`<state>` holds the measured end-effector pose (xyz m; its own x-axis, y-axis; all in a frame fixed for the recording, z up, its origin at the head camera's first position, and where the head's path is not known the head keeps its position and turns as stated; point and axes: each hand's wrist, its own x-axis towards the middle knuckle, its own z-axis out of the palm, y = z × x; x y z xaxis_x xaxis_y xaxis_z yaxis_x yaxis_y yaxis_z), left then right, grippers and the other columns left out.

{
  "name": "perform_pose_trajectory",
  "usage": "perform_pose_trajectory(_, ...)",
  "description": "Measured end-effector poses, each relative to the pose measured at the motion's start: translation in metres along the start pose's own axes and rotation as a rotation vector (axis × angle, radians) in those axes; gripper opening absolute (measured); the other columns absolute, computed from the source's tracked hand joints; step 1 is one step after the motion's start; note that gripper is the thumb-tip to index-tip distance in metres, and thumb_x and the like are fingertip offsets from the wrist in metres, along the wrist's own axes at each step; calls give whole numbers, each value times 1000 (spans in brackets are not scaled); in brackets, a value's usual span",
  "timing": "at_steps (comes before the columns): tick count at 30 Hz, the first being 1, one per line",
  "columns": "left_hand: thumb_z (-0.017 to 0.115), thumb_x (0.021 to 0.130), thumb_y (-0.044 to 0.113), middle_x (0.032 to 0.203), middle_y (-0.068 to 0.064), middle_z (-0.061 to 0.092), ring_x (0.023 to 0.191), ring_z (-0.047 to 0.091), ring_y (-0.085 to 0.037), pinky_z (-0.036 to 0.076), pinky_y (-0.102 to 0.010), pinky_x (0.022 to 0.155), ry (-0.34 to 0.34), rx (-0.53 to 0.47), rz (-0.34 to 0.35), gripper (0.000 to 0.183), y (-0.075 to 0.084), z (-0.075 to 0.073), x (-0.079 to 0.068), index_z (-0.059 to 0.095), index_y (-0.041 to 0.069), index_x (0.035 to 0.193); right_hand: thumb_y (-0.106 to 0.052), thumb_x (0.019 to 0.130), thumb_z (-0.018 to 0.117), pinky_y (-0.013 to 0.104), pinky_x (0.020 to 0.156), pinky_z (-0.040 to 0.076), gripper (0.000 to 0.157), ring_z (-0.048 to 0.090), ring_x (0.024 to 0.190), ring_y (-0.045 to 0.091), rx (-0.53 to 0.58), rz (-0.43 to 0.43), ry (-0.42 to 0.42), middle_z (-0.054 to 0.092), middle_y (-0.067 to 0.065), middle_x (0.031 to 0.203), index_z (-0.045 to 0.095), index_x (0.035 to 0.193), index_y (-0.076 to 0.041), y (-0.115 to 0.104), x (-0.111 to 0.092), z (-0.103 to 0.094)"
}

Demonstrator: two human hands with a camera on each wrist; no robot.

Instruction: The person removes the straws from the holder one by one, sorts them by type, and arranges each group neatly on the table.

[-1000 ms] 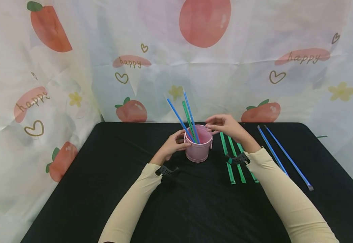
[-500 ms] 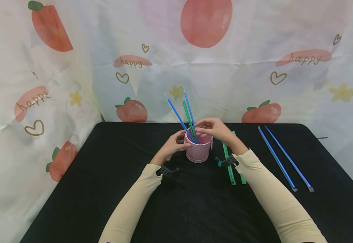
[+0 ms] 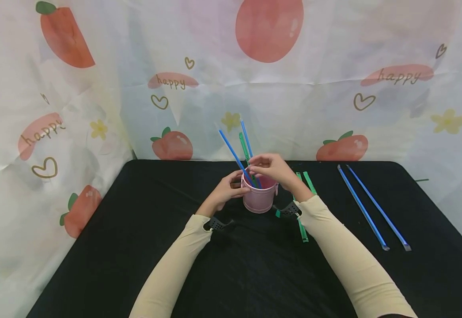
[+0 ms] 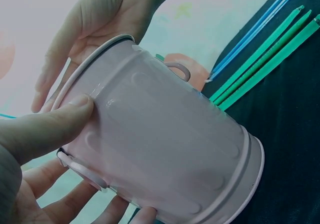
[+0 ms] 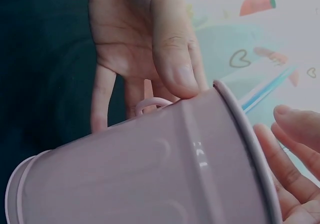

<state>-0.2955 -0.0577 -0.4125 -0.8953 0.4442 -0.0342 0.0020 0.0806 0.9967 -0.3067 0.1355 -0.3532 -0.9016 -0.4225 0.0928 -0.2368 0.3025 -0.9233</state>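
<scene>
A small pink bucket [image 3: 259, 202] stands on the black table, holding two blue straws [image 3: 231, 149] and one green straw [image 3: 243, 143] that lean left. My left hand [image 3: 224, 193] grips the bucket's left side, thumb on the near wall and fingers round the far side, as the left wrist view [image 4: 50, 134] shows. Over the bucket's mouth is my right hand [image 3: 275, 171], its fingertips beside the upright straws. In the right wrist view its thumb and fingers [image 5: 287, 176] are loosely bent and apart by the rim. Whether they touch a straw cannot be seen.
To the right of the bucket lie green straws [image 3: 309, 182], partly hidden by the right forearm. Two blue straws [image 3: 362, 206] lie farther right. A patterned cloth [image 3: 215, 44] hangs behind the table's back edge.
My right hand has moved left from the bucket's right rim to above its mouth, beside the straws. My left hand, the bucket and the straws stay where they were.
</scene>
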Motion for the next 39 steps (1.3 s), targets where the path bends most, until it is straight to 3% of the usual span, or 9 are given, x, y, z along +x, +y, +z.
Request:
perform_pose_trajectory(12,60,89,3,146,-21,37,129,46,-38,48,-44,97,-5,-5,-1,64,-1,3,-1,29,6,146,-10,91,60,39,85,56,30,67,94,16,0,-29,52,63,25,113,59,118,4,3,7,7)
perform_pose_trajectory(20,60,89,3,147,-21,36,129,45,-38,48,-44,97,-11,-7,5,65,1,4,0,29,5,146,-12,89,63,40,83,57,32,65,99,33,-16,-26,61,63,25,112,59,117,5,5,9,7)
perform_pose_trajectory(24,59,89,1,146,-21,36,129,45,-38,48,-45,97,-8,-20,5,64,1,3,0,29,5,146,-14,88,65,41,81,57,32,65,95,33,-37,-43,61,64,24,109,61,115,3,6,9,9)
perform_pose_trajectory(33,59,90,4,147,-18,37,131,44,-37,47,-45,99,-8,-8,10,59,2,2,-1,34,8,143,-7,85,67,32,74,58,24,65,78,9,-93,-92,3,67,21,98,64,108,2,5,9,12)
perform_pose_trajectory(39,60,89,4,147,-19,36,132,42,-37,47,-45,100,5,-17,-2,60,2,2,-3,35,7,143,-8,85,68,26,71,57,24,66,80,12,-118,-122,-34,68,19,97,65,107,1,6,9,12)
